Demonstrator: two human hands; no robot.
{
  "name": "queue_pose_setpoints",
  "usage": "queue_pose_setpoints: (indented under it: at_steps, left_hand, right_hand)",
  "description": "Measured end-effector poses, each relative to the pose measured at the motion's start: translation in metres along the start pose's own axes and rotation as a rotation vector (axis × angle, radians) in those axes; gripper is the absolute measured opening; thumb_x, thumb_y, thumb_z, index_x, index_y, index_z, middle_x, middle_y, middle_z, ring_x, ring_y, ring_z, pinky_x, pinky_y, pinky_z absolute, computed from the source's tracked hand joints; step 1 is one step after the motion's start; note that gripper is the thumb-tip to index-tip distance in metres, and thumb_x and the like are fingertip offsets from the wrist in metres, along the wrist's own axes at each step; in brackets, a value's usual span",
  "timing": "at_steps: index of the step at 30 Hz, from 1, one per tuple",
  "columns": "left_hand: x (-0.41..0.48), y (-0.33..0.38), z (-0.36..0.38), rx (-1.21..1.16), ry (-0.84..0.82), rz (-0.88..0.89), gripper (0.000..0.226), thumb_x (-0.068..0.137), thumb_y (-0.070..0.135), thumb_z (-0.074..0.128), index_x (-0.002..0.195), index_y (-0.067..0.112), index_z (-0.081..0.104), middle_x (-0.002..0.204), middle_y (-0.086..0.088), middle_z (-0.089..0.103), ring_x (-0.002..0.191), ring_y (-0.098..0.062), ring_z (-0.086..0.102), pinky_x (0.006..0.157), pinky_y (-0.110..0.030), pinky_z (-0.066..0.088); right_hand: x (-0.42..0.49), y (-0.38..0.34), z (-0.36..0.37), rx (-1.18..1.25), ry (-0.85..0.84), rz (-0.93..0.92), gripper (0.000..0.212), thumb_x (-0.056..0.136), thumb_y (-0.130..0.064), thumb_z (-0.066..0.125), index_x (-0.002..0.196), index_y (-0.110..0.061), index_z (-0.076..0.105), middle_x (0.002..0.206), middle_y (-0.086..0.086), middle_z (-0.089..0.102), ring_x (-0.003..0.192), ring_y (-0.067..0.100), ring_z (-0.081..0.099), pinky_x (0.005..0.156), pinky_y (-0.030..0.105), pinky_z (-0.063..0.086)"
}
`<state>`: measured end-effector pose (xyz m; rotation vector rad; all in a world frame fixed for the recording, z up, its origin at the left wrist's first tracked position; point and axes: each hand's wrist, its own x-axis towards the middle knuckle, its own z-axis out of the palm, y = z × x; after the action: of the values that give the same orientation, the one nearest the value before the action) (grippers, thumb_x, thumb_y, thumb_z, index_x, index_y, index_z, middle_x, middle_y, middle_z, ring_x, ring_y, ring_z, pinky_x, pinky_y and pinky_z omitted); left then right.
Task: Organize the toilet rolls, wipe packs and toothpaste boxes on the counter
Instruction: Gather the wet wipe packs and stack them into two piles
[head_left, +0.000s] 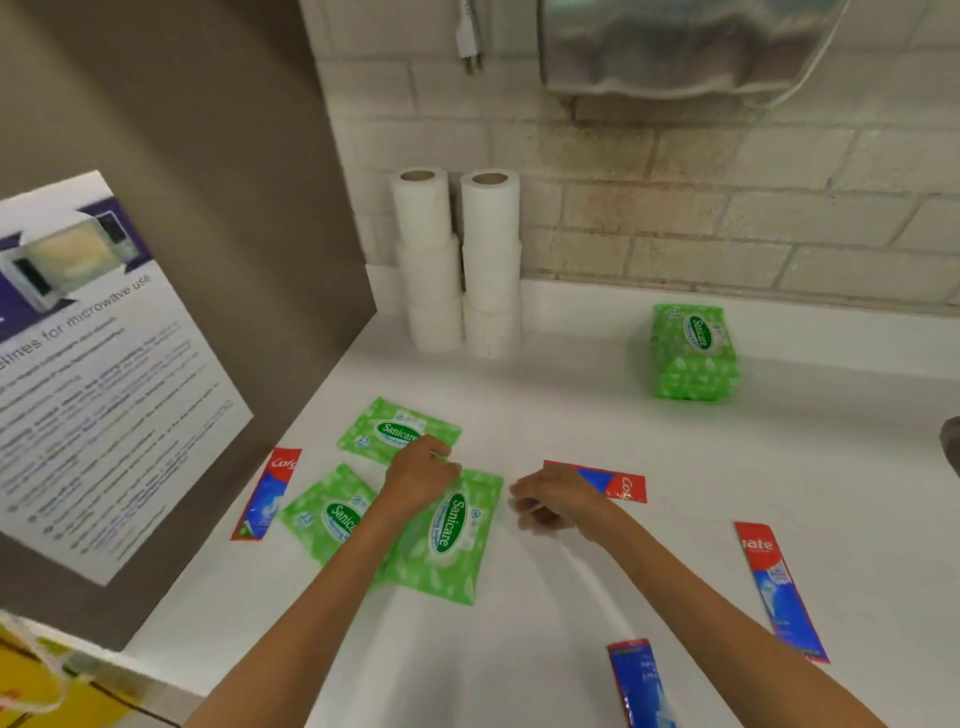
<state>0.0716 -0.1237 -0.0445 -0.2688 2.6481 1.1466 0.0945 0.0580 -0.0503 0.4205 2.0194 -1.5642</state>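
Head view, wipe pack (453, 540) gripped under left hand (418, 480)

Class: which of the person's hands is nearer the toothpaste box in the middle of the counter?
Right. The right hand overlaps the left end of the toothpaste box; the left hand is farther left, at the top edge of a wipe pack.

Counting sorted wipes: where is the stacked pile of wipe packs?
Head view: the wipe pile sits back right on the counter near the brick wall, right of the toilet roll stacks.
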Motion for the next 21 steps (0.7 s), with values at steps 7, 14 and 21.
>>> queue_pose_setpoints:
  at_steps: [7,14,21]
  left_hand:
    - [-0.017,-0.035,0.0,0.237,-0.012,-0.077,0.051,0.085,0.031,0.063,0.124,0.005,0.045,0.122,-0.012,0.054,0.111,-0.027,0.054,0.086,-0.032,0.043]
    - [-0.021,-0.033,0.017,0.31,-0.021,-0.093,0.057,0.078,0.027,0.07,0.123,0.003,0.044,0.129,-0.015,0.047,0.123,-0.03,0.043,0.095,-0.037,0.042]
    - [-0.013,-0.038,0.017,-0.106,-0.019,-0.062,0.049,0.072,0.016,0.077,0.113,0.002,0.054,0.1,-0.005,0.058,0.091,-0.02,0.058,0.07,-0.027,0.047]
  right_hand:
    - [0.004,0.0,0.037,0.041,0.036,0.049,0.017,0.085,-0.006,0.059,0.069,-0.004,0.054,0.062,0.009,0.054,0.035,0.009,0.055,0.048,0.023,0.046]
    - [0.0,0.0,0.045,0.086,0.095,0.054,0.009,0.083,-0.001,0.061,0.075,-0.002,0.057,0.058,0.012,0.053,0.033,0.009,0.049,0.045,0.023,0.042]
    - [-0.002,0.002,0.037,0.236,0.054,0.082,0.017,0.086,0.0,0.059,0.07,-0.005,0.055,0.061,0.008,0.054,0.043,0.01,0.05,0.045,0.018,0.047]
